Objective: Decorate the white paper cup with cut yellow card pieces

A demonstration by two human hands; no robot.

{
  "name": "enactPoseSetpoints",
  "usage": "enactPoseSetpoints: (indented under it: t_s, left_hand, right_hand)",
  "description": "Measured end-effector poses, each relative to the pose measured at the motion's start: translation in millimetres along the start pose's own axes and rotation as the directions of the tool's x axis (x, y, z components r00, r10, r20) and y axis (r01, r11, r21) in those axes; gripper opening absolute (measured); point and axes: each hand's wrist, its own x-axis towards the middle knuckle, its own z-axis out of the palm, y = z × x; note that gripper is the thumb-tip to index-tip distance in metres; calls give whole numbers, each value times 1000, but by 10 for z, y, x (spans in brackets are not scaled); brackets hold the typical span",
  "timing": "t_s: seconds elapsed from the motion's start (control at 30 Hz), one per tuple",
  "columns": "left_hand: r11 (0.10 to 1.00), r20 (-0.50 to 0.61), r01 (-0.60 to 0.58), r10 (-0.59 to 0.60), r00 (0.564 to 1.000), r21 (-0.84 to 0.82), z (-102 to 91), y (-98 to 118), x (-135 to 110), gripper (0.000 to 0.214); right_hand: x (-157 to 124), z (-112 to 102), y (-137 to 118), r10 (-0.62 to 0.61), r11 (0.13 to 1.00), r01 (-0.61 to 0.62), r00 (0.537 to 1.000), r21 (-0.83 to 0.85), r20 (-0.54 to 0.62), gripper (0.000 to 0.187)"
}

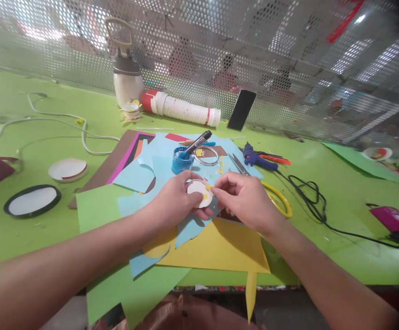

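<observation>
My left hand [177, 197] grips a small round white piece [195, 189] that looks like the bottom of a paper cup, with yellow bits on it. At its right edge, my right hand [245, 197] pinches a tiny yellow piece [208, 187] between thumb and forefinger. Blue, green and yellow paper sheets [220, 243] lie under both hands. Just beyond them stand a blue jar [181, 162] with a marker [199, 143] leaning in it and a ring of clear tape [216, 158]. Scissors [239, 165] with yellow handles lie partly hidden behind my right hand.
A blue glue gun [254, 156] lies on the right, its black cord [305, 197] running to a pink power strip [396, 222]. Behind are a bottle [127, 85], stacked paper cups [182, 110] and a leaning phone [242, 110]. Left lie a white lid [68, 169] and a black-rimmed oval [32, 201].
</observation>
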Motion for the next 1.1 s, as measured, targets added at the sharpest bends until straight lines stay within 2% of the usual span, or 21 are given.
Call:
enactPoseSetpoints:
  t_s: [0.27, 0.57, 1.1]
  left_hand:
    - [997, 35, 35, -37, 999, 66, -11, -28, 12, 31]
    - [993, 83, 117, -119, 989, 22, -14, -40, 4, 32]
    - [988, 79, 119, -126, 989, 94, 9, -67, 26, 36]
  right_hand:
    - [-15, -19, 22, -55, 998, 55, 998, -14, 18, 8]
    - [-4, -34, 18, -121, 981, 135, 987, -137, 104, 11]
    - [20, -34, 30, -148, 959, 171, 982, -227, 115, 13]
